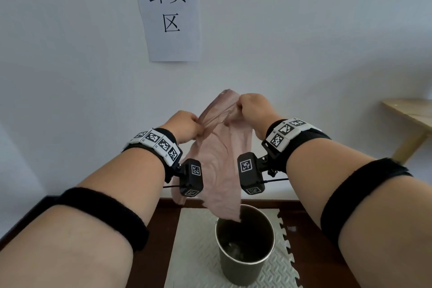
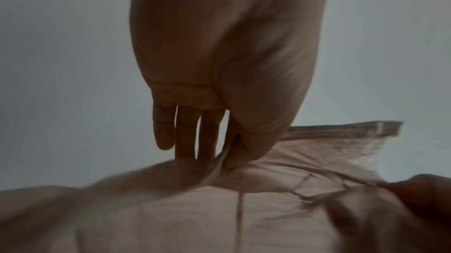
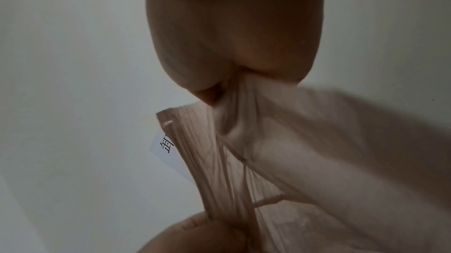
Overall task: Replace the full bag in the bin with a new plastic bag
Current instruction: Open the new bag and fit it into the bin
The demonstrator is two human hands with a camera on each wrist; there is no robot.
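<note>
New plastic bag (image 1: 218, 161): thin pinkish film, held high before wall, tail drooping into mouth of bin (image 1: 245, 244) below

Left hand (image 1: 184, 127) pinching top edge, thumb against forefinger, other 3 fingers (image 2: 186, 133) hanging straighter behind film. Right hand (image 1: 253, 110) fisted round gathered top at other side

Likely near weightless, limp, clingy, slippery, easily torn; best taken at mouth hem, 2 layers rubbed apart, spread, then cuffed over rim

Bin on pale foam mat (image 1: 194, 252); printed paper sign (image 1: 169, 11) on wall

black armbands (image 1: 100, 213), tag-marked wristbands (image 1: 156, 142)
</note>
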